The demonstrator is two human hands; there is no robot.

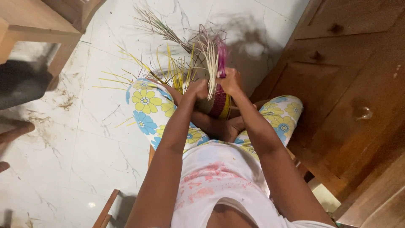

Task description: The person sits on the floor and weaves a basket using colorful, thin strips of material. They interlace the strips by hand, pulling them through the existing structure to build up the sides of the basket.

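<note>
We look down on a person seated with knees apart, and both hands meet over a half-woven basket [217, 105] held between the legs, just beyond the lap. The left hand [197, 89] is curled shut against the upper left edge of the basket, its fingers wrapped over the rim where the loose strands rise; we cannot tell exactly which strands it pinches. The right hand [231, 80] is likewise closed, gripping a pink strand [221, 59] that stands up from its fist, blurred. The basket shows bands of dark red and yellow weave on its near side, and it sits right of centre between the two hands, touching both. From its top a spray of pale cream strands [206, 55] fans up and away toward the far side, while thin yellow strands [168, 69] spread out to the left over the floor. The person wears trousers with blue and yellow flowers [145, 105], seen on both knees either side of the basket, and a white top with pink marks [215, 181] near the bottom of the view. Under it all lies a white marbled floor [84, 139]. A dark wooden cabinet [350, 97] fills the right side, close to the right knee, and a lighter wooden piece of furniture [38, 25] stands at the far left corner, well apart from the hands.
</note>
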